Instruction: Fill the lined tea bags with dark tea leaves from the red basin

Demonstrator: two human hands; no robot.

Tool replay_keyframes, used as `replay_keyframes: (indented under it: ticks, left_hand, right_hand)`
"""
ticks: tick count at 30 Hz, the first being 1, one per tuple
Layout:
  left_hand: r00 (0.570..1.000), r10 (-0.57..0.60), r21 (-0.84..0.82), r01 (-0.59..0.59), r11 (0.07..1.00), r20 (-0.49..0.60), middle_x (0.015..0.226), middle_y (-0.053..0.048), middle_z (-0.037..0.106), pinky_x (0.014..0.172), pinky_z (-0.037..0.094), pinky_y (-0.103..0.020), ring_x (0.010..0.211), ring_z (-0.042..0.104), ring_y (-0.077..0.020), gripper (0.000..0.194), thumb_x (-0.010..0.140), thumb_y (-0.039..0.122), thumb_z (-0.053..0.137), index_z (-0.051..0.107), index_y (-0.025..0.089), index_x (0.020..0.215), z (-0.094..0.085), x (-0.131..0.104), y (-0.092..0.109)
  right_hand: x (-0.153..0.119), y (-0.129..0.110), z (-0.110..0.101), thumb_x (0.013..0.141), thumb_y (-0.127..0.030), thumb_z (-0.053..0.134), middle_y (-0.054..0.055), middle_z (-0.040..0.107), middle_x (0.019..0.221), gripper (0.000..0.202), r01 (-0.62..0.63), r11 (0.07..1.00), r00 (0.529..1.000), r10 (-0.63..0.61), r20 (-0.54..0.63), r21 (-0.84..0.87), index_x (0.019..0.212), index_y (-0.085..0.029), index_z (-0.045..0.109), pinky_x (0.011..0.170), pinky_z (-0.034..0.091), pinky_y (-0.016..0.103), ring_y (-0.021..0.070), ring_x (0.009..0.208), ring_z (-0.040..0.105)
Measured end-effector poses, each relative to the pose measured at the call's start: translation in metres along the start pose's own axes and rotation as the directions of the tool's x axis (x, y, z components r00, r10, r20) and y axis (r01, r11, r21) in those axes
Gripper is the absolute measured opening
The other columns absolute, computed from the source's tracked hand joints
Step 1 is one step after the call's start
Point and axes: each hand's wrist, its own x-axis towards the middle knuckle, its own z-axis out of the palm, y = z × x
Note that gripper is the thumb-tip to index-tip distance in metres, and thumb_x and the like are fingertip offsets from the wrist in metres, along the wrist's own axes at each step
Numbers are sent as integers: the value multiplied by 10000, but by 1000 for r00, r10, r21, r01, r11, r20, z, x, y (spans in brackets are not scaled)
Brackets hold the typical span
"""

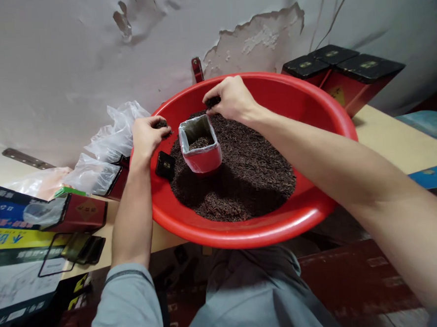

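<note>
A wide red basin [252, 238] holds a broad heap of dark loose tea leaves [255, 156]. On the leaves stands a red tin [203, 160], lined with a clear plastic bag folded over its rim, with some leaves inside. My left hand [147, 136] is closed around a clump of tea leaves at the basin's left rim. Above the back of the heap, right of the tin's mouth, my right hand [229, 97] also grips dark leaves. A small black lid [165, 165] leans on the basin's inner left side.
Several closed red tins with black lids [370, 68] stand behind right. To the left are an open tin [83, 213] with a plastic liner, clear bags [116, 128], black lids [85, 248] and a printed box [12, 245]. A peeling wall [67, 59] rises behind.
</note>
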Motion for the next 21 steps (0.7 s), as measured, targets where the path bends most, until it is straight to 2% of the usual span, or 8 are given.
replay_keyframes:
  ticks: [3, 7, 11, 15, 21]
  left_hand:
    - [995, 84, -88, -88, 992, -47, 784, -5, 743, 756, 623, -303, 776, 718, -184, 97, 751, 225, 761, 751, 181, 836, 9, 0, 26]
    - [987, 157, -42, -155, 987, 30, 865, -22, 778, 840, 614, -319, 914, 735, -218, 126, 792, 207, 733, 771, 157, 901, 27, -5, 46]
    - [986, 158, 25, -159, 987, 54, 1015, -56, 812, 960, 591, -363, 1028, 735, -241, 254, 775, 151, 696, 793, 135, 1009, 36, -6, 44]
    - [982, 179, -17, -178, 984, 63, 1109, -81, 804, 1023, 574, -394, 1103, 729, -255, 309, 793, 164, 721, 781, 131, 1095, 38, -7, 41]
    - [984, 163, -137, -151, 979, 74, 1083, -63, 803, 945, 615, -377, 1056, 751, -229, 271, 868, 267, 746, 777, 161, 1115, 36, -15, 43]
  right_hand:
    - [-1, -23, 2, 739, -183, 857, 31, 813, 1068, 325, 59, 980, 998, -53, -35, 190, 1063, -188, 833, 1130, 523, 476, 307, 1118, 728]
    - [-6, -32, 17, 765, -242, 845, 33, 800, 1094, 317, 39, 952, 998, -51, 31, 303, 1075, -183, 817, 1128, 514, 483, 289, 1149, 711]
    - [-10, -24, 29, 790, -240, 819, 33, 797, 1103, 318, -30, 938, 999, 14, 47, 345, 1104, -189, 807, 1127, 516, 474, 272, 1158, 712]
    - [-10, -21, 34, 788, -239, 817, 45, 796, 1126, 317, -37, 914, 998, 17, 52, 405, 1100, -184, 804, 1118, 532, 482, 279, 1160, 718]
    - [-12, -25, 28, 847, -340, 782, 59, 799, 1053, 279, -74, 852, 996, 33, 89, 518, 1076, -182, 798, 987, 614, 507, 293, 1085, 742]
